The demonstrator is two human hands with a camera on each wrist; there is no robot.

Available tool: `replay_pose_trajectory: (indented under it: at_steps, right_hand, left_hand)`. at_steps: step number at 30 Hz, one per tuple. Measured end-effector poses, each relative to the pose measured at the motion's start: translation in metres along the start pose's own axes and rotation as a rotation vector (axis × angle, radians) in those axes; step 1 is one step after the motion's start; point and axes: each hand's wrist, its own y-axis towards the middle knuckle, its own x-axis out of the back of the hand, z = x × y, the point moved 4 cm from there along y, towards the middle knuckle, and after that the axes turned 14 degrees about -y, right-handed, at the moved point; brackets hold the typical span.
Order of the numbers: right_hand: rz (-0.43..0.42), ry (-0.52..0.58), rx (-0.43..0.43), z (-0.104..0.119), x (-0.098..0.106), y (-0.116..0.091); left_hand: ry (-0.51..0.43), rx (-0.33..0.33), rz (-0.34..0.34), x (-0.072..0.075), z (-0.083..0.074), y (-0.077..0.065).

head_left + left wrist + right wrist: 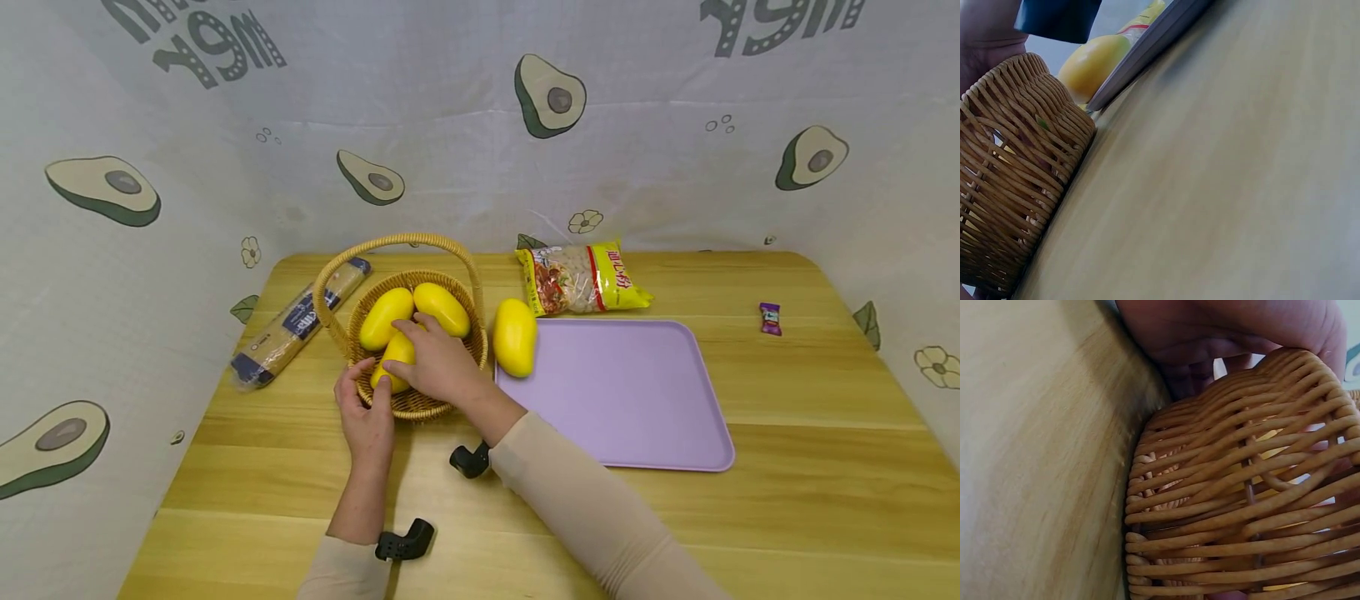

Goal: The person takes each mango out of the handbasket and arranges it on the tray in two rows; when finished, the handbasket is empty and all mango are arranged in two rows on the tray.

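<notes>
A round wicker basket (pixel 420 412) with a tall arched handle (pixel 405 239) stands left of centre, its woven side close up in both wrist views. Three yellow mangoes lie inside: one at the back left (pixel 384 317), one at the back right (pixel 444 310), one at the front (pixel 401 354). My right hand (pixel 442 362) reaches over the basket's right rim and holds the front mango, fingers over its top and thumb on its near side. My left hand (pixel 370 421) grips the basket's front-left rim, thumb near that mango.
A fourth mango (pixel 515 337) lies on the left edge of a lilac tray (pixel 615 392). Behind the tray is a yellow printed food bag (pixel 581 279). A long clear-and-blue packet (pixel 300 321) lies left of the basket. A small purple wrapped sweet (pixel 770 318) sits far right.
</notes>
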Motion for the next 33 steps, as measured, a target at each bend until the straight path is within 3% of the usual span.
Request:
replay_pose_trajectory:
  at_steps: [11,33]
  right_hand:
    - [-0.023,-0.064,-0.006,0.0012,-0.0012,0.0016]
    - [-0.047,-0.053,-0.008,-0.0006,-0.0020,0.0017]
  left_hand:
    - [0.006,-0.006,0.002,0.0001,-0.0006,0.0005]
    - [0.001,-0.012,0.011,-0.0004,-0.0002,0.0013]
